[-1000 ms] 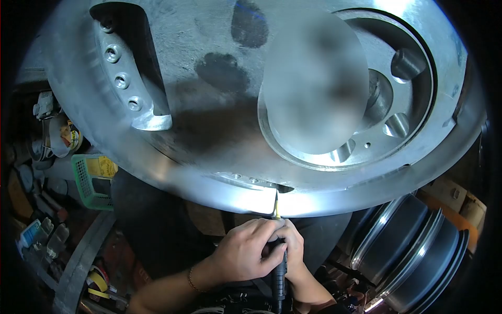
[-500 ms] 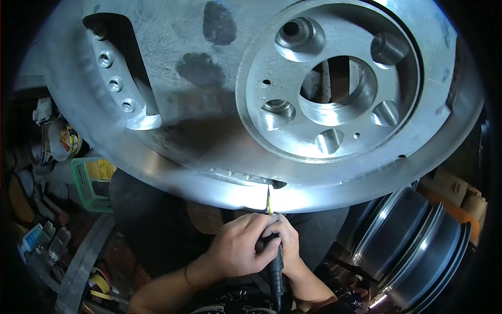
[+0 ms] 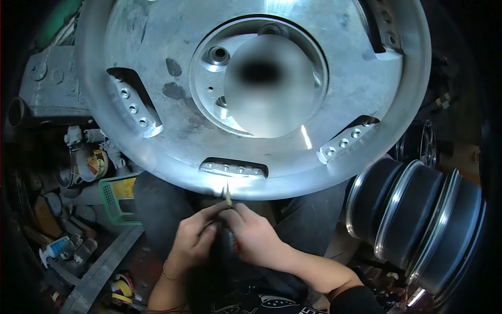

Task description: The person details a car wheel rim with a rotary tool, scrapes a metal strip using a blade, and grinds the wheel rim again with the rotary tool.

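A large grey metal wheel disc (image 3: pixel 172 120) fills the upper middle, with a recessed hub and slots that hold rows of threaded holes. Below its bottom rim, my left hand (image 3: pixel 193 235) and my right hand (image 3: pixel 253 233) meet around a slim tool with a pointed, yellowish tip (image 3: pixel 228 196). The tip points up at the rim, under the bottom slot (image 3: pixel 235 166); whether it touches is unclear. Both hands have closed fingers on the tool, whose body is mostly hidden in dark blur. A round blurred patch covers part of the hub.
Several dark wheel rims with shiny edges (image 3: pixel 413 209) stand at the lower right. A green basket (image 3: pixel 110 201) is at the left, near bottles (image 3: pixel 60 246) and rolls of tape (image 3: pixel 122 290). A metal bar (image 3: pixel 104 264) runs diagonally at the lower left. A grey metal casting (image 3: pixel 57 78) stands at the upper left.
The view has shifted, showing more of the disc, which looks smaller. My hands and the tool appear further left and lower against the rim. The blurred patch over the hub is new.
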Available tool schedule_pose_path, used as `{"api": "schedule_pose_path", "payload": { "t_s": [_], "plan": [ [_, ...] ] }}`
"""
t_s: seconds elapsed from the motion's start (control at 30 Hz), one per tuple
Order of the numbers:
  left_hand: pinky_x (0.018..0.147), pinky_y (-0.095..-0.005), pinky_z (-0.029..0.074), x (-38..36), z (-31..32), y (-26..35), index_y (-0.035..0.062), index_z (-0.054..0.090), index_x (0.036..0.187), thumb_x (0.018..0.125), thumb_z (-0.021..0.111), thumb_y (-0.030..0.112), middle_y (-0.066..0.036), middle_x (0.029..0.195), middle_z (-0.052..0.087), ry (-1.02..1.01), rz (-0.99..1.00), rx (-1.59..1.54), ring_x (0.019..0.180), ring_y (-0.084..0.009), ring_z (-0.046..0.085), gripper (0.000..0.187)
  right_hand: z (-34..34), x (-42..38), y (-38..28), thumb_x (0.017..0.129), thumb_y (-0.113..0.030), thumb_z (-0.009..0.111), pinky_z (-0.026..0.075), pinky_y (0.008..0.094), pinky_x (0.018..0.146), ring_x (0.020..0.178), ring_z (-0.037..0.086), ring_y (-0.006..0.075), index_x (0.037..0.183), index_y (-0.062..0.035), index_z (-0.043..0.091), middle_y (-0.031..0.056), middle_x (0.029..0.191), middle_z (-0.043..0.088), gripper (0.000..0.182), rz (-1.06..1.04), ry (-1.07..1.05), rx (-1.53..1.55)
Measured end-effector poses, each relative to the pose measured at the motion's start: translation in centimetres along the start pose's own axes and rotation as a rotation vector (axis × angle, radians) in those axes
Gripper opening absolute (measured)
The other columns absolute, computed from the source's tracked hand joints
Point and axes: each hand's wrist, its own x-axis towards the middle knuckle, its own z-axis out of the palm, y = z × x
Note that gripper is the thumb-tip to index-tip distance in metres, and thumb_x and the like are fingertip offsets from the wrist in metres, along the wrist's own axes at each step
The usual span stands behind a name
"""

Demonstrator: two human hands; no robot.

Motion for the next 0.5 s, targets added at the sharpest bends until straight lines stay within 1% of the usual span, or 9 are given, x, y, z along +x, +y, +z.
{"api": "schedule_pose_path", "payload": {
  "t_s": [0.03, 0.07, 0.1, 0.17, 0.2, 0.27, 0.37, 0.4, 0.5],
  "plan": [
    [0.092, -0.0346, 0.052, -0.6, -0.9, 0.9, -0.0062, 0.054, 0.132, 0.084, 0.050, -0.004, -0.022, 0.112, 0.067, -0.014, -0.059, 0.048, 0.106, -0.0268, 0.067, 0.049, 0.5, 0.3, -0.4, 0.068, 0.002, 0.066, 0.052, 0.0453, 0.071, 0.089, 0.059, 0.0393, 0.116, -0.0032, 0.052, 0.0173, 0.098, 0.053, 0.050, -0.038, -0.002, 0.030],
    [0.095, -0.0355, 0.052, -1.5, -1.2, 0.5, -0.0063, 0.050, 0.136, 0.078, 0.049, -0.008, -0.021, 0.117, 0.066, 0.025, -0.032, 0.017, 0.107, -0.0260, 0.067, 0.058, 0.7, 0.6, -1.0, 0.073, -0.002, 0.065, 0.052, 0.0465, 0.072, 0.089, 0.060, 0.0394, 0.118, -0.0025, 0.049, 0.0184, 0.099, 0.053, 0.048, -0.041, -0.057, 0.074],
    [0.100, -0.0376, 0.050, -2.3, -1.8, -0.3, -0.0061, 0.042, 0.142, 0.078, 0.058, -0.008, -0.022, 0.123, 0.063, -0.006, -0.011, 0.116, 0.113, -0.0256, 0.064, 0.065, 0.9, 0.9, -1.6, 0.073, -0.002, 0.065, 0.052, 0.0465, 0.072, 0.089, 0.060, 0.0394, 0.118, -0.0025, 0.049, 0.0184, 0.099, 0.053, 0.048, -0.055, -0.047, 0.091],
    [0.103, -0.0389, 0.048, -3.9, -1.7, -0.4, -0.0056, 0.033, 0.147, 0.077, 0.071, -0.002, -0.023, 0.124, 0.062, 0.051, 0.017, 0.115, 0.117, -0.0264, 0.062, 0.080, 0.9, 1.6, -2.6, 0.079, -0.008, 0.064, 0.052, 0.0485, 0.075, 0.090, 0.060, 0.0408, 0.119, -0.0015, 0.046, 0.0209, 0.099, 0.053, 0.044, 0.032, -0.217, 0.102],
    [0.103, -0.0389, 0.048, -4.4, -1.7, -0.4, -0.0056, 0.033, 0.147, 0.077, 0.071, -0.002, -0.023, 0.124, 0.062, 0.052, 0.014, 0.139, 0.117, -0.0264, 0.062, 0.080, 0.5, 2.0, -3.0, 0.082, -0.011, 0.063, 0.051, 0.0498, 0.076, 0.090, 0.060, 0.0424, 0.120, -0.0005, 0.044, 0.0226, 0.101, 0.053, 0.043, 0.014, -0.262, 0.122],
    [0.105, -0.0399, 0.046, -5.1, -1.8, -0.5, -0.0042, 0.025, 0.150, 0.070, 0.086, 0.010, -0.025, 0.125, 0.060, 0.072, 0.063, 0.162, 0.119, -0.0289, 0.061, 0.101, 0.5, 2.1, -2.9, 0.081, -0.009, 0.063, 0.051, 0.0495, 0.076, 0.090, 0.060, 0.0427, 0.121, -0.0002, 0.043, 0.0229, 0.102, 0.053, 0.046, -0.020, -0.293, 0.139],
    [0.103, -0.0398, 0.047, -4.5, -1.4, 0.2, -0.0036, 0.025, 0.150, 0.062, 0.094, 0.020, -0.026, 0.125, 0.060, 0.096, 0.103, 0.314, 0.118, -0.0325, 0.061, 0.114, -0.5, 2.3, -2.7, 0.079, -0.005, 0.066, 0.050, 0.0484, 0.078, 0.091, 0.060, 0.0431, 0.128, 0.0005, 0.039, 0.0239, 0.106, 0.054, 0.056, -0.065, -0.356, 0.162],
    [0.100, -0.0397, 0.048, -4.1, -1.5, 0.6, -0.0032, 0.027, 0.150, 0.057, 0.097, 0.031, -0.027, 0.124, 0.060, 0.096, 0.115, 0.426, 0.114, -0.0348, 0.063, 0.121, -0.5, 2.4, -2.5, 0.078, -0.005, 0.066, 0.050, 0.0483, 0.078, 0.092, 0.060, 0.0429, 0.129, 0.0005, 0.039, 0.0242, 0.105, 0.054, 0.058, -0.042, -0.359, 0.193],
    [0.093, -0.0406, 0.051, -3.1, -1.5, 0.0, -0.0056, 0.036, 0.145, 0.066, 0.090, 0.041, -0.027, 0.117, 0.062, 0.173, 0.265, 0.626, 0.105, -0.0376, 0.065, 0.106, 0.1, 2.3, -1.3, 0.080, -0.005, 0.065, 0.050, 0.0476, 0.079, 0.091, 0.061, 0.0419, 0.132, 0.0012, 0.039, 0.0247, 0.102, 0.055, 0.058, -0.075, -0.301, 0.206]
  ]
}}
